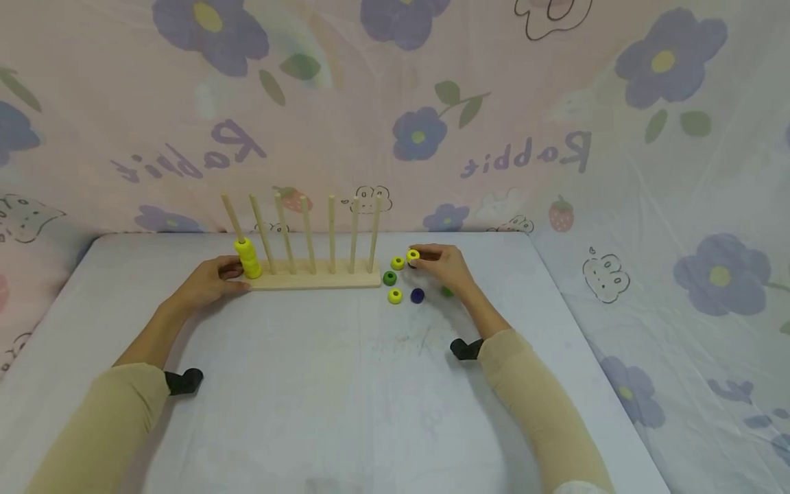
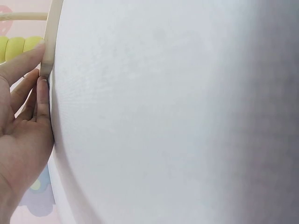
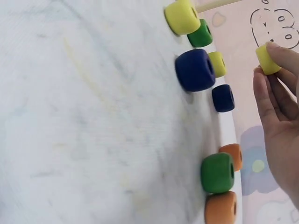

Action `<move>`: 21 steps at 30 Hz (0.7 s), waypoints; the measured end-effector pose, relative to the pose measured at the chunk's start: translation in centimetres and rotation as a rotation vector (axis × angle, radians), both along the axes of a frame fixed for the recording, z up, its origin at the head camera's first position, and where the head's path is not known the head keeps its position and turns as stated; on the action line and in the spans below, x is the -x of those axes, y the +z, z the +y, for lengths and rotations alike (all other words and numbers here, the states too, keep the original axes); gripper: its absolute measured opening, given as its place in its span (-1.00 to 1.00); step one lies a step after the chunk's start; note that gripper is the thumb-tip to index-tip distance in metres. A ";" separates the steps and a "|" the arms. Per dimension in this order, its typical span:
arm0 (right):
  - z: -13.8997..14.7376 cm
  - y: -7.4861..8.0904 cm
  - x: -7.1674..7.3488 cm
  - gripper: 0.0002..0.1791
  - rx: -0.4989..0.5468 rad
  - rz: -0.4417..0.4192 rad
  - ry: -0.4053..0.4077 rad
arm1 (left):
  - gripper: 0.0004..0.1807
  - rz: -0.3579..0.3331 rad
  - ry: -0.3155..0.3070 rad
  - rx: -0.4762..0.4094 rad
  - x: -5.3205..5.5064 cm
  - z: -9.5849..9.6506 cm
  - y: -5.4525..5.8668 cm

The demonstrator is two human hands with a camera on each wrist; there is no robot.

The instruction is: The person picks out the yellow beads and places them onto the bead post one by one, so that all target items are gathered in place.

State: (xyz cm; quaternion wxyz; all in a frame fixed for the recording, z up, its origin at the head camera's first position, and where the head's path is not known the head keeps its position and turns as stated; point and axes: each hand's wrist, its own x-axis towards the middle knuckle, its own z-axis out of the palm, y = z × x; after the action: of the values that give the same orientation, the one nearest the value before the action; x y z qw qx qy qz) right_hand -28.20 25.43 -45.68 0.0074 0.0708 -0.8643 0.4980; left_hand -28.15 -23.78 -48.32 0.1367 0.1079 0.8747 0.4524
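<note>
A wooden peg rack (image 1: pixel 321 280) with several upright pegs stands toward the back of the table. Several yellow beads (image 1: pixel 249 259) are stacked on its leftmost peg. My left hand (image 1: pixel 206 283) holds the left end of the rack's base, thumb at the front, the other fingers at its end. To the right of the rack, my right hand (image 1: pixel 446 266) pinches a yellow bead (image 3: pixel 267 60) between thumb and fingertips, raised above the table. Below that hand lie loose beads: a green bead (image 1: pixel 389 281), a yellow bead (image 1: pixel 395 299) and a dark blue bead (image 1: pixel 417 296) among them.
More beads show in the right wrist view, including an orange bead (image 3: pixel 219 208) beside a green bead (image 3: pixel 216 173). A patterned cloth (image 1: pixel 345 103) hangs behind the white table (image 1: pixel 321 405). Dark wrist mounts (image 1: pixel 185 381) stick out from both sleeves.
</note>
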 end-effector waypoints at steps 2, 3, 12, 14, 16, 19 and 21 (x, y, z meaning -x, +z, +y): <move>0.0 0.5 0.1 -0.60 -0.018 0.008 -0.010 | -0.08 0.000 0.001 0.000 0.0 0.0 0.1; 0.0 0.7 0.1 -0.60 -0.020 0.012 -0.011 | -0.07 -0.003 0.002 -0.001 0.0 0.0 0.1; 0.0 2.7 0.0 -0.57 -0.007 0.010 -0.036 | -0.07 -0.013 0.005 -0.011 0.1 -0.1 0.0; -0.1 3.2 0.0 -0.55 -0.021 0.035 -0.023 | -0.08 -0.014 0.006 -0.011 0.1 0.0 0.0; -0.1 3.7 0.0 -0.54 -0.033 0.054 -0.012 | -0.08 -0.018 0.007 -0.012 0.1 0.0 0.1; -0.3 4.5 0.1 -0.55 -0.050 0.058 -0.006 | -0.07 -0.020 0.007 -0.010 0.1 0.0 0.1; -0.4 5.0 0.2 -0.55 -0.054 0.061 0.001 | -0.07 -0.021 0.008 -0.010 0.1 0.0 0.1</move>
State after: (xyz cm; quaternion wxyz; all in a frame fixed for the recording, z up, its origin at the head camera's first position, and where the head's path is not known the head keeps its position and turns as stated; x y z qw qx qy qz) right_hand -28.44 25.03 -40.65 0.0315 0.0863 -0.8768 0.4720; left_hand -28.25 -23.80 -48.22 0.1434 0.1006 0.8713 0.4584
